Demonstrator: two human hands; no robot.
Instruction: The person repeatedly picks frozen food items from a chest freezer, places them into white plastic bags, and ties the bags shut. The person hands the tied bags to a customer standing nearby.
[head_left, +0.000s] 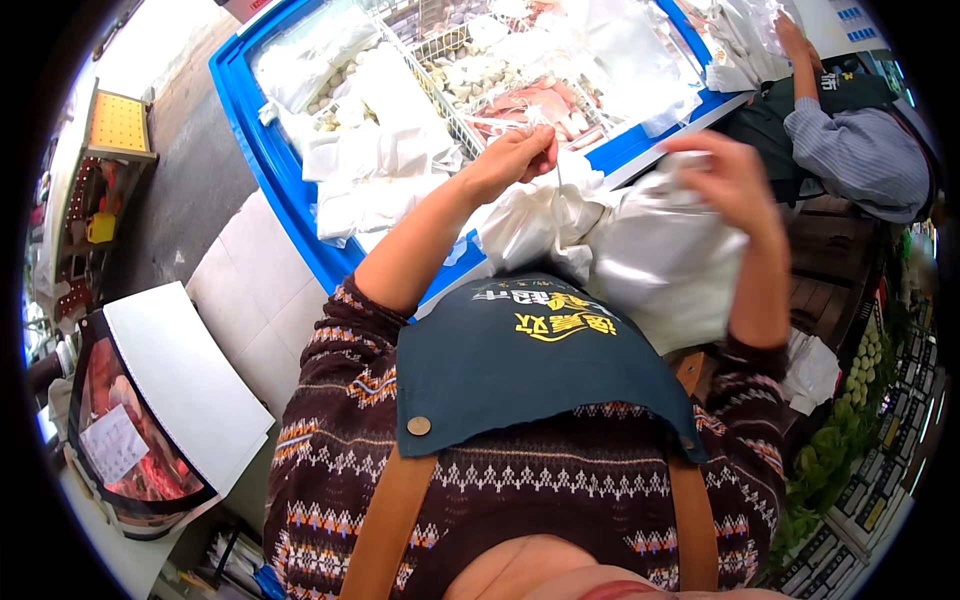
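My left hand (534, 154) is closed over the blue rim of a display freezer, pinching a thin white plastic strip that hangs towards a crumpled white plastic bag (517, 225). Blurred by motion, my right hand (720, 180) is at the top of a larger, bulging white plastic bag (652, 255); whether its fingers grip the plastic cannot be told. Both bags are in front of my dark green apron (480, 367). Beyond my left hand, pink pieces of food (540, 105) lie in a white wire basket. What the bags hold is hidden.
The freezer's blue rim (232, 120) curves around wire baskets and folded white bags (375, 199). A co-worker (862, 150) handles clear plastic at the upper right. A glass-fronted meat case (135, 435) stands at the lower left, and green vegetables (817, 450) are at the right.
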